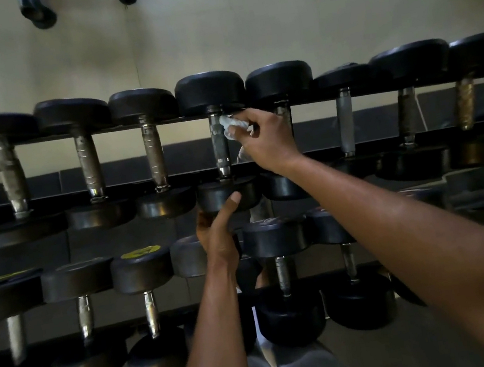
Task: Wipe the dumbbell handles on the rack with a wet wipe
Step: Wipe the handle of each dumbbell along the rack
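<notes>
A two-tier rack point(355, 148) carries black dumbbells with metal handles. My right hand point(265, 138) pinches a crumpled white wet wipe point(230, 126) against the upper right side of the middle dumbbell's metal handle point(218, 142) on the top tier. My left hand point(219, 231) grips the near black head point(223, 194) of that same dumbbell from below, thumb up on its face. The neighbouring handle to the right is mostly hidden behind my right hand.
Several more dumbbells line the top tier, left point(90, 166) and right point(346, 120). The lower tier holds further dumbbells, one with a yellow label point(140, 251). A pale wall point(210, 29) stands behind. Dark bar ends point(37, 12) hang at top left.
</notes>
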Tool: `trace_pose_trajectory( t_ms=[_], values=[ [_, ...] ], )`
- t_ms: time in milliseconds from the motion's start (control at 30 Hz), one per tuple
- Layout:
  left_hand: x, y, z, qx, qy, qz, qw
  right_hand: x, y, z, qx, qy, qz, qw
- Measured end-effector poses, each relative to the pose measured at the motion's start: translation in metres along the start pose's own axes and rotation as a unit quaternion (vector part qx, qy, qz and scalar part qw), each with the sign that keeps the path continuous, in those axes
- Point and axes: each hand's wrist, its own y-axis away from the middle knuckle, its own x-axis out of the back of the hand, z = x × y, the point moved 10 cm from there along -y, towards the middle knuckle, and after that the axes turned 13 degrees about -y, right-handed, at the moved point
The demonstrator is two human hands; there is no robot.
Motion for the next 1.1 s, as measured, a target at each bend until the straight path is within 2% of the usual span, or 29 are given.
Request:
trace_pose_trajectory(
  t_ms=[133, 233, 300, 367, 433, 467, 500, 567, 600, 633, 700, 800, 933, 1033, 1100],
  values=[
    [-0.009, -0.009, -0.018, 0.096, 0.104, -0.06, 0.988, -0.001, 0.006, -0.006, 0.029, 0.031, 0.04, 0.998],
    [-0.012, -0.005, -0.022, 0.136, 0.152, -0.065, 0.977, -0.005, 0.006, -0.009, 0.016, 0.017, 0.064, 0.998],
    [-0.01, 0.003, -0.022, 0.147, 0.136, -0.047, 0.979, -0.007, 0.002, -0.012, 0.0, -0.018, 0.086, 0.996],
    [0.002, 0.019, -0.022, 0.149, 0.052, -0.008, 0.987, -0.007, -0.001, -0.015, -0.011, -0.045, 0.098, 0.994],
    [0.032, 0.041, -0.004, 0.106, -0.137, 0.092, 0.98, -0.008, 0.001, -0.022, -0.011, -0.049, 0.104, 0.993],
    [0.048, 0.051, 0.021, 0.038, -0.257, 0.161, 0.952, -0.008, 0.001, -0.026, -0.006, -0.042, 0.107, 0.993],
    [0.05, 0.06, 0.051, -0.047, -0.35, 0.194, 0.915, -0.007, 0.002, -0.031, 0.003, -0.031, 0.11, 0.993],
    [0.032, 0.066, 0.095, -0.176, -0.466, 0.172, 0.85, -0.009, 0.002, -0.038, 0.013, -0.003, 0.109, 0.994],
    [0.022, 0.063, 0.106, -0.197, -0.499, 0.148, 0.831, -0.01, 0.0, -0.039, 0.014, 0.013, 0.106, 0.994],
    [0.016, 0.057, 0.113, -0.194, -0.511, 0.124, 0.828, -0.011, -0.001, -0.039, 0.013, 0.028, 0.102, 0.994],
    [0.009, 0.045, 0.119, -0.164, -0.506, 0.087, 0.842, -0.012, -0.004, -0.038, 0.013, 0.055, 0.097, 0.994],
    [0.006, 0.036, 0.127, -0.147, -0.544, 0.087, 0.821, -0.018, -0.001, -0.037, 0.026, 0.096, 0.075, 0.992],
    [0.008, 0.042, 0.129, -0.144, -0.555, 0.1, 0.813, -0.028, 0.009, -0.031, 0.052, 0.134, 0.004, 0.99],
    [0.007, 0.044, 0.129, -0.14, -0.56, 0.094, 0.811, -0.028, 0.021, -0.013, 0.019, 0.134, -0.032, 0.99],
    [0.005, 0.043, 0.131, -0.138, -0.571, 0.091, 0.804, -0.031, 0.031, 0.007, -0.037, 0.132, -0.069, 0.988]
  ],
)
